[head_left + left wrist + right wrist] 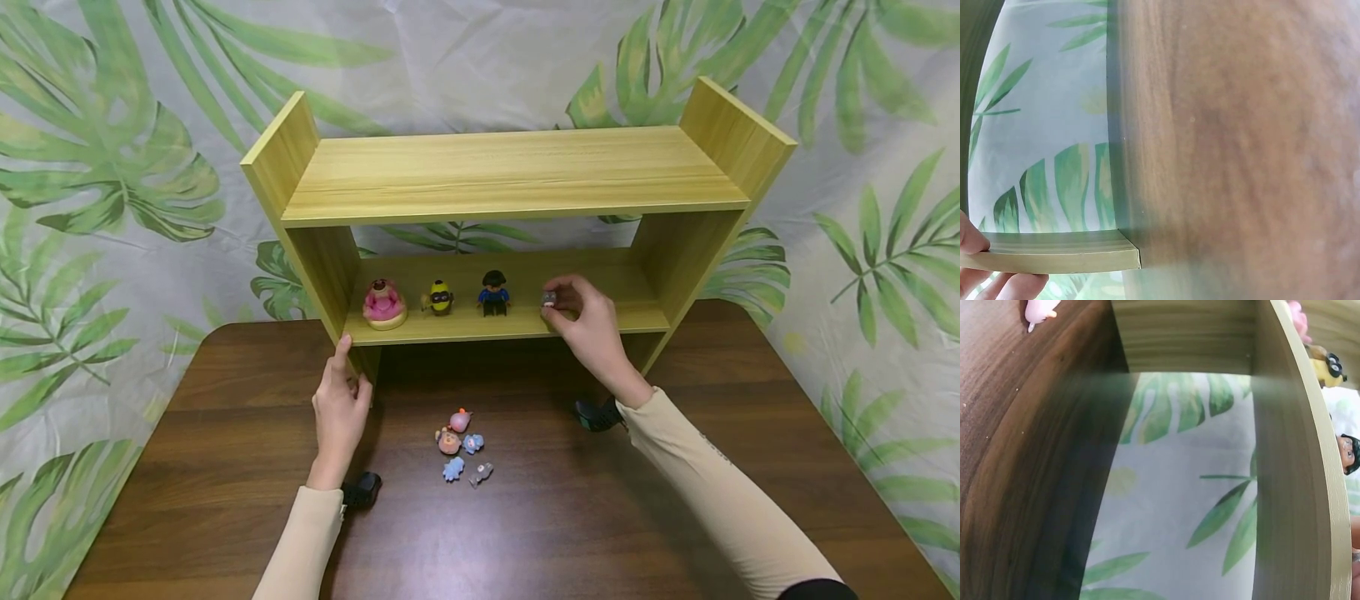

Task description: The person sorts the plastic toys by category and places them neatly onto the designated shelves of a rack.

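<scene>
A wooden shelf unit (495,171) stands on the brown table (540,533). Its lower board (467,310) carries, leftward from the right hand's (596,329) pinch, a black-haired figure (493,296), a yellow figure (441,298) and a pink figure (384,305); right of the left hand's (341,408) grip, five small figures (473,443) lie on the table.

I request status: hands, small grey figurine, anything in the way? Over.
Left hand grips yellowish wooden shelf's side panel. Right hand pinches small grey figurine at middle board, contact unclear. Black-haired, blue-shirted toy figure stands apart, seemingly not blocking.
</scene>
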Available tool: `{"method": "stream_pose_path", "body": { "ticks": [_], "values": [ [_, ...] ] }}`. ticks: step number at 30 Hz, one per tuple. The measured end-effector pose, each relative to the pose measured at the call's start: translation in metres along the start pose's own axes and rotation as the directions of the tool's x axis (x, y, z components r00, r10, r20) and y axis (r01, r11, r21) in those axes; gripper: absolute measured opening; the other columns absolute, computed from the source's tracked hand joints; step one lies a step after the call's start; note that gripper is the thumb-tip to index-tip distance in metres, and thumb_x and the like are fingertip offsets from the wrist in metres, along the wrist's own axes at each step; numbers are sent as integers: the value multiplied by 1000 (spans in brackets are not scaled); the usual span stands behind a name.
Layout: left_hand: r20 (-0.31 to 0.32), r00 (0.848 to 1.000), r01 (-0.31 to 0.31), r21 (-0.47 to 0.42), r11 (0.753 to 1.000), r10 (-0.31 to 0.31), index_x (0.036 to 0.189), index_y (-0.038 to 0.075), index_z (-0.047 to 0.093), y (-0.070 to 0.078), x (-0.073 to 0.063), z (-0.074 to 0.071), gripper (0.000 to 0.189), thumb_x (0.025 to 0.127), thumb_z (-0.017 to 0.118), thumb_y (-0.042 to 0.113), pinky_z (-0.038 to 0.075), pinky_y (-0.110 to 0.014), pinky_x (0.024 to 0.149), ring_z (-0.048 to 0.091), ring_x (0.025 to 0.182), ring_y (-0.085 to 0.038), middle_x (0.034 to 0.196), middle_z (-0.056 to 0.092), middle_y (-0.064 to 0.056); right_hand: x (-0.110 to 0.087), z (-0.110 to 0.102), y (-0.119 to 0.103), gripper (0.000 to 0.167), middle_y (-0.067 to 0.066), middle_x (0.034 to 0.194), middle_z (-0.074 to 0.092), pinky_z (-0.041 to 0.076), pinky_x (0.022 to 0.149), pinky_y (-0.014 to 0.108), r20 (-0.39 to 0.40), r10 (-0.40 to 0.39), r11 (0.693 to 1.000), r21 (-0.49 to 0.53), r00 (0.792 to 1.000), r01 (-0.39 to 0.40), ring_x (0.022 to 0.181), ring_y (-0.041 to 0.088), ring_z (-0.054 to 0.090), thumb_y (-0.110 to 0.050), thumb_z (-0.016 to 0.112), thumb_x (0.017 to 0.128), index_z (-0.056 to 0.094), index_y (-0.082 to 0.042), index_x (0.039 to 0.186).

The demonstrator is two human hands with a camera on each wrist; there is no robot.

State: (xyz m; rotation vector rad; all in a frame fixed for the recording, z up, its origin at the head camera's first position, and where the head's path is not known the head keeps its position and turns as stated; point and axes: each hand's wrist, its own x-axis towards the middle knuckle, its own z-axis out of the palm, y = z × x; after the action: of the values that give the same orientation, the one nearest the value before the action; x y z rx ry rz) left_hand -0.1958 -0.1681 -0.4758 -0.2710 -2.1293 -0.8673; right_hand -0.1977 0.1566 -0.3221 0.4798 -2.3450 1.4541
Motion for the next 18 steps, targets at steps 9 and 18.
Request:
{"method": "stream_pose_path", "body": {
  "ticks": [9, 18],
  "values": [
    [8, 1000, 6, -4, 1000, -6, 146, 34, 27, 1, 1, 0, 84, 82, 56, -12, 38, -39, 51, 38, 57, -20, 80, 43, -14, -2, -3, 1, 28, 26, 101, 61, 48, 83, 38, 1, -9, 1000, 23, 1000, 9, 95, 37, 61, 10, 64, 84, 55, 13, 110],
    [4, 1000, 11, -4, 1000, -11, 145, 34, 29, 0, 0, 0, 83, 82, 57, -13, 39, -39, 51, 39, 56, -21, 81, 44, -14, -3, -4, 36, 31, 19, 108, 60, 49, 80, 23, -34, -15, 993, 118, 999, 19, 97, 30, 61, 6, 67, 84, 56, 8, 113]
  ]
}}
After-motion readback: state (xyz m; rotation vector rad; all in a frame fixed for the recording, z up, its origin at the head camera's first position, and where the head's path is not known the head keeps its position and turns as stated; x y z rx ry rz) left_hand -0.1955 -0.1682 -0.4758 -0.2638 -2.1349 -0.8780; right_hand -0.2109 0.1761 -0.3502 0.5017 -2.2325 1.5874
